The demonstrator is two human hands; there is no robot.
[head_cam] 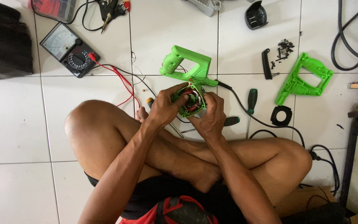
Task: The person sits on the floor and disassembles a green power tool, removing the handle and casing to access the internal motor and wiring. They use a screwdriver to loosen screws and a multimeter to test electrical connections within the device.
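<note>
1. The green plastic tool housing (187, 79), a glossy moulded shell with an open D-shaped handle and a round motor cup, is held above the white tiled floor (17, 124), just in front of the person's crossed legs.
2. Inside the cup sits a round motor core (190, 101) with dark metal and reddish windings.
3. The left hand (164, 108) has its grip curled on the cup's left rim, fingertips pressing into the opening.
4. The right hand (210, 118) has its grip closed on the cup's right rim, thumb on the edge.
5. A black rubbery cord (266, 123) runs from the housing across the tiles.
6. Two screwdrivers lie just beside the hands: a green-handled screwdriver (251, 101) and a second one (231, 121).
7. Farther right lies the matching green handle half (303, 79), flat and skeletal, with a pile of small dark screws (284, 46) near it.
8. To the left, a boxy analog multimeter (69, 49) trails thin red leads (119, 79).
</note>
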